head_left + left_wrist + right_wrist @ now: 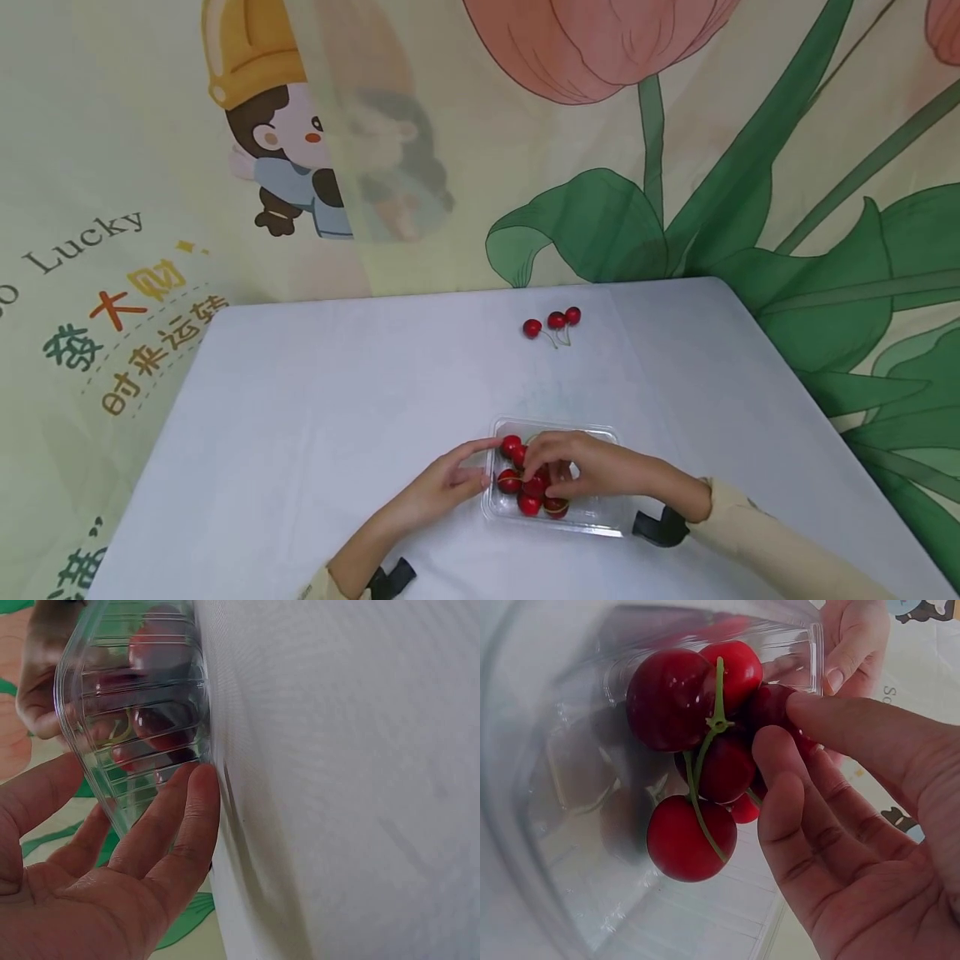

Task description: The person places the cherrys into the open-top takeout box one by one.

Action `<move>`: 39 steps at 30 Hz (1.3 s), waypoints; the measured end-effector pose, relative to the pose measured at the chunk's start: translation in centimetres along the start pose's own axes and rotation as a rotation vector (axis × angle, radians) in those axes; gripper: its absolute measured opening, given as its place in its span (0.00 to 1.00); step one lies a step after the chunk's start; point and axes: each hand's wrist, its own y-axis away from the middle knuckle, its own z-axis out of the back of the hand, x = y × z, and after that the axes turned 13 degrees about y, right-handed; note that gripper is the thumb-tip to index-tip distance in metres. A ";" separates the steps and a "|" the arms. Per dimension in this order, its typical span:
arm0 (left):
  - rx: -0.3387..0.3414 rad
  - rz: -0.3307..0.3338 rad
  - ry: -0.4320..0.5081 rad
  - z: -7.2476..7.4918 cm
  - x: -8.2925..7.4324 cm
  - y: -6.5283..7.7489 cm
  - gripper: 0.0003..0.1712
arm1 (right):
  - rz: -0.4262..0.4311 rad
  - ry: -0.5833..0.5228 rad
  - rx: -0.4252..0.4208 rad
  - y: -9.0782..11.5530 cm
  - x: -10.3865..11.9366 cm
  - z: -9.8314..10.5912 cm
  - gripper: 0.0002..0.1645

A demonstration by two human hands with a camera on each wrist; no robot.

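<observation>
A clear plastic box [585,528] stands on the table with several red cherries [529,505] gathered in its left half. My left hand [446,485] is at the box's left end, its extended fingers touching the ribbed wall [142,769] in the left wrist view. My right hand [596,465] reaches into the box from the right. In the right wrist view, its thumb and fingertips pinch a dark cherry [767,706], partly hidden by the fingers. Beside it lie a large dark cherry [670,699] and a bright red one [691,844], with a green stem [718,690] across the group.
Three cherries with stems, one of them a red cherry [532,328], lie near the back edge of the white-covered table [337,400]. A printed cloth [420,267] with flowers and cartoon figures hangs behind. Each wrist wears a black strap [660,527].
</observation>
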 end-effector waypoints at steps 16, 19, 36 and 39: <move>0.016 -0.016 0.028 0.4 0.0 0.0 0.30 | 0.040 0.016 -0.179 0.1 -1.2 4.1 0.16; 0.024 -0.031 0.035 0.3 0.0 0.0 0.30 | 0.012 0.034 -0.277 0.2 -2.8 5.7 0.15; -0.001 -0.021 0.027 -0.1 0.1 0.0 0.29 | -0.464 -0.032 -0.495 -1.2 -11.8 9.9 0.22; -0.013 -0.014 0.021 -0.1 0.2 0.1 0.29 | -0.526 -0.035 -0.520 -2.3 -13.4 9.9 0.24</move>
